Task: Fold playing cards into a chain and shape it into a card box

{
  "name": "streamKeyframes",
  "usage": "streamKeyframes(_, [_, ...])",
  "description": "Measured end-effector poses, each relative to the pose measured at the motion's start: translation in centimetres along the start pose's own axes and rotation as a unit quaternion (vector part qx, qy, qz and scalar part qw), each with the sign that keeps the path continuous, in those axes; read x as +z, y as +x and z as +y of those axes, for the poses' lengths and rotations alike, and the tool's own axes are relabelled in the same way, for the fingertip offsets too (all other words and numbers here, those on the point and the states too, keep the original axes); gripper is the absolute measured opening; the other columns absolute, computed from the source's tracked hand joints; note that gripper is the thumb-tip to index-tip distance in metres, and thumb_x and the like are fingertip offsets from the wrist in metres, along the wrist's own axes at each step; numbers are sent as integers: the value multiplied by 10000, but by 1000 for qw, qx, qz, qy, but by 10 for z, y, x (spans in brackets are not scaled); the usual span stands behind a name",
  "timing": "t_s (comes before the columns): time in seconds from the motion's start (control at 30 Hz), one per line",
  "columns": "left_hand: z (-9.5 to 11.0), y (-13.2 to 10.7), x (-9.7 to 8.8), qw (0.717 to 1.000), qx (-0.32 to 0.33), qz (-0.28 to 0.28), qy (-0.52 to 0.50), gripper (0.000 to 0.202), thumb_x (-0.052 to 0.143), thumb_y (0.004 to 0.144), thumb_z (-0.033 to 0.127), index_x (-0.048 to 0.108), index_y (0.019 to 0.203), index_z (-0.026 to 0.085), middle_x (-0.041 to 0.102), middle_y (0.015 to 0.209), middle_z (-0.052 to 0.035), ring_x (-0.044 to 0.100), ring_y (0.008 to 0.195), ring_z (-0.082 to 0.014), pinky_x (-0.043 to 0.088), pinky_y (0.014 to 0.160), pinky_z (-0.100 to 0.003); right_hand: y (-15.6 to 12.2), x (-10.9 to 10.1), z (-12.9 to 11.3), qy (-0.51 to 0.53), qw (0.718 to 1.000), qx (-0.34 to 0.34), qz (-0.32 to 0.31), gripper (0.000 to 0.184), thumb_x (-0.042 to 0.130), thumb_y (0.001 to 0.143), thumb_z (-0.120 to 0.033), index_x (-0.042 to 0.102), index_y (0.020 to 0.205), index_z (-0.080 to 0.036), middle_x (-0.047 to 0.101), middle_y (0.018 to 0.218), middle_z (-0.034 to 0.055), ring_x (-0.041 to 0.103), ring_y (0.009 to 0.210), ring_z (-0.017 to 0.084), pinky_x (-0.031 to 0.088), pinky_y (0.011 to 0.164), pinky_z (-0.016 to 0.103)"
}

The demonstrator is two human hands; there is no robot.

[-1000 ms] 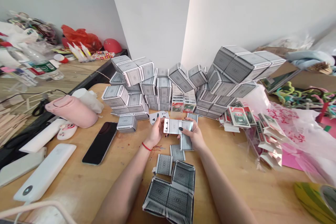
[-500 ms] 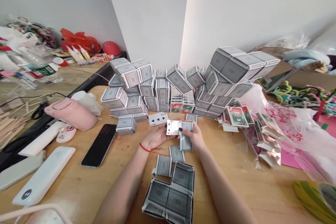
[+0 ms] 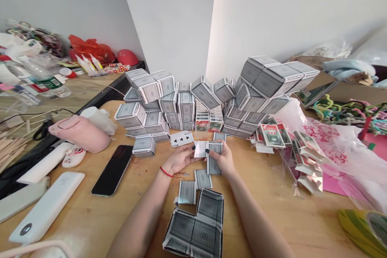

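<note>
My left hand (image 3: 182,159) pinches the left end of a pale, shiny playing card (image 3: 200,149) between thumb and fingers. My right hand (image 3: 224,159) grips a grey patterned playing card (image 3: 214,165), its thumb pressed on the back where the two cards meet. Whether they are joined or only overlap, I cannot tell. Just behind my left hand lies a three of clubs (image 3: 182,139), face up. Nearer me are two loose cards, back up, one (image 3: 203,179) beside the other (image 3: 187,192). An L-shaped block of folded cards (image 3: 193,227) sits between my forearms.
Folded-card blocks are stacked at the back left (image 3: 130,115) and back right (image 3: 266,82), with card packs (image 3: 202,123) between. Left are a phone (image 3: 112,170), a white power bank (image 3: 46,205) and a pink case (image 3: 80,132). Right are empty card boxes (image 3: 310,161) and yellow-green tape (image 3: 361,231).
The left fingers have shifted over the pale card's left end, covering the number and pips that showed before. The right hand keeps its grip. The whole view has shifted slightly.
</note>
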State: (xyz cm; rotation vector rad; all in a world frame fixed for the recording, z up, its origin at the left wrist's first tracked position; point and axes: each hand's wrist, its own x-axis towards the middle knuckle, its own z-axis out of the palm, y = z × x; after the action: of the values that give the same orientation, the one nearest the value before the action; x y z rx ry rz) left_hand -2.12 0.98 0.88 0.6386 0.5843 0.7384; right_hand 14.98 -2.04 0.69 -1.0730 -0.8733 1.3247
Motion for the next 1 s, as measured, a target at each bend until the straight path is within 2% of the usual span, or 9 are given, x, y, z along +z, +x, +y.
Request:
streamKeyframes(0.33, [-1, 3, 3, 993, 17, 115, 28, 163, 666, 659, 164, 646, 799, 84, 679, 809, -106, 622, 782, -179, 475, 770, -327, -2, 0, -3, 3, 1000, 14, -1, 448, 738, 580, -293, 388, 856, -246, 616, 688, -53, 628, 477, 191, 509, 409, 305])
streamKeyframes(0.53, [-7, 9, 8, 978, 73, 165, 100, 161, 680, 611, 236, 607, 659, 101, 602, 644, -22, 540, 642, -114, 425, 654, -252, -3, 1, -5, 8, 1000, 19, -6, 456, 738, 579, -297, 374, 846, -240, 617, 690, -59, 626, 463, 179, 506, 398, 285])
streamKeyframes(0.6, [-10, 11, 8, 960, 96, 194, 177, 206, 643, 644, 281, 546, 567, 117, 514, 550, 16, 463, 550, -86, 370, 563, -220, -3, 1, -6, 7, 1000, 19, -8, 460, 739, 577, -299, 370, 845, -240, 617, 690, -59, 627, 463, 180, 503, 392, 280])
streamKeyframes(0.67, [-14, 12, 9, 925, 132, 225, 275, 270, 595, 686, 313, 479, 516, 139, 428, 499, 38, 388, 499, -79, 305, 508, -211, -4, 2, -6, 2, 1000, 20, -11, 455, 734, 584, -303, 367, 846, -241, 620, 686, -55, 630, 468, 186, 499, 384, 279])
streamKeyframes(0.73, [-18, 13, 10, 886, 173, 251, 349, 270, 553, 723, 330, 462, 535, 159, 420, 506, 35, 375, 499, -93, 276, 500, -218, -4, 3, -5, -2, 1000, 19, -14, 451, 729, 593, -310, 364, 848, -243, 623, 673, -50, 630, 474, 188, 509, 396, 290])
streamKeyframes(0.87, [-24, 12, 14, 844, 220, 271, 407, 244, 490, 775, 352, 497, 600, 183, 477, 537, 5, 404, 506, -123, 257, 515, -240, -4, 4, -5, -4, 1000, 23, -16, 458, 730, 595, -321, 357, 851, -247, 625, 664, -50, 623, 468, 181, 526, 418, 306])
streamKeyframes(1.0, [-23, 9, 17, 807, 245, 281, 457, 328, 446, 801, 359, 467, 526, 180, 451, 489, 0, 382, 490, -124, 223, 521, -254, -5, 4, -5, -4, 999, 28, -19, 461, 729, 598, -329, 353, 853, -246, 623, 673, -50, 621, 459, 178, 512, 396, 291])
